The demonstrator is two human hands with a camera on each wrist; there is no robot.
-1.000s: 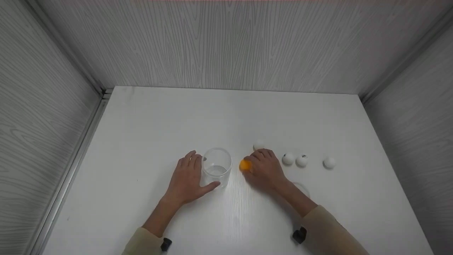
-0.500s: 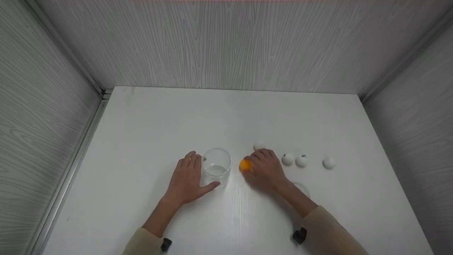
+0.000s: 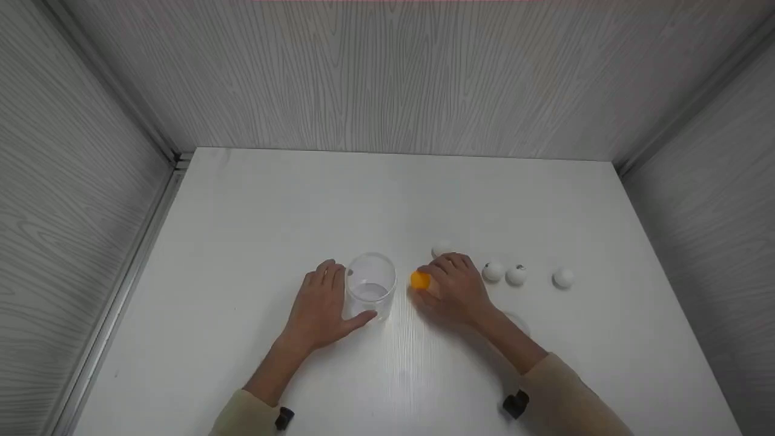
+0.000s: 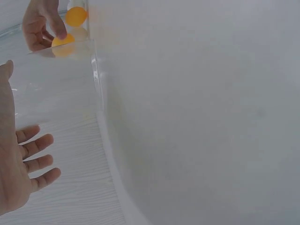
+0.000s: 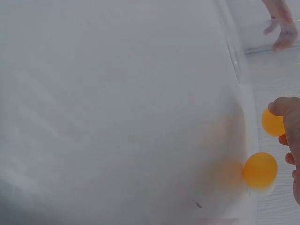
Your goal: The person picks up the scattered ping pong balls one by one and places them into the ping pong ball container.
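A clear glass (image 3: 370, 283) stands upright on the white table (image 3: 387, 200), near the front. My left hand (image 3: 340, 295) rests against the glass's left side, fingers fairly straight and thumb at its front base; the left wrist view shows that left hand (image 4: 28, 161) with relaxed, spread fingers. Just right of the glass, my right hand (image 3: 431, 281) pinches a small orange ball (image 3: 419, 280) at table level. The right wrist view shows the orange ball (image 5: 272, 123) under a fingertip (image 5: 285, 107), with an orange mirror image below it.
One white ball (image 3: 441, 248) lies just beyond my right hand. Three more white balls (image 3: 492, 272) (image 3: 516, 275) (image 3: 563, 278) sit in a row to its right. Grey wood-grain walls (image 3: 387, 79) close the table on three sides.
My right hand and the orange ball have shifted very slightly away from me. The left hand, the glass and the white balls have not moved.
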